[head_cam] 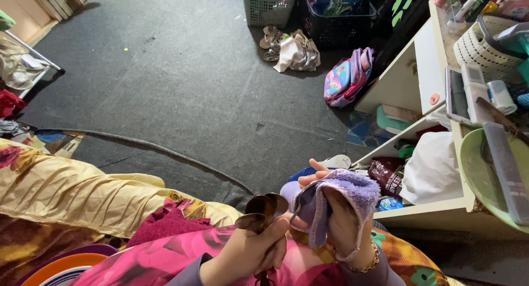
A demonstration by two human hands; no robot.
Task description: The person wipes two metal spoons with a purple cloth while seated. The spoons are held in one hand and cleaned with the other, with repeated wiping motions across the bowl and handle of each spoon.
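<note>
The left hand [250, 253] is closed round a bunch of metal spoons [263, 210], bowls pointing to twelve o'clock, low in the frame; at its three o'clock the right hand [344, 222], wrapped in a lilac cloth [352, 189], pinches one spoon; best to rub each bowl firmly, keeping the bunch steady.

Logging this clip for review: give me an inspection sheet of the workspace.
Surface: dark carpet floor; person seated.
Job's things: spoons, purple cloth.
Clutter: backpack, two laundry baskets, white shelf crowded with containers, green bowl.
Grippers: left hand holds the spoons; right hand holds the purple cloth against a spoon.
Cables: dark cord across carpet.
Surroundings: yellow bedding at left.
</note>
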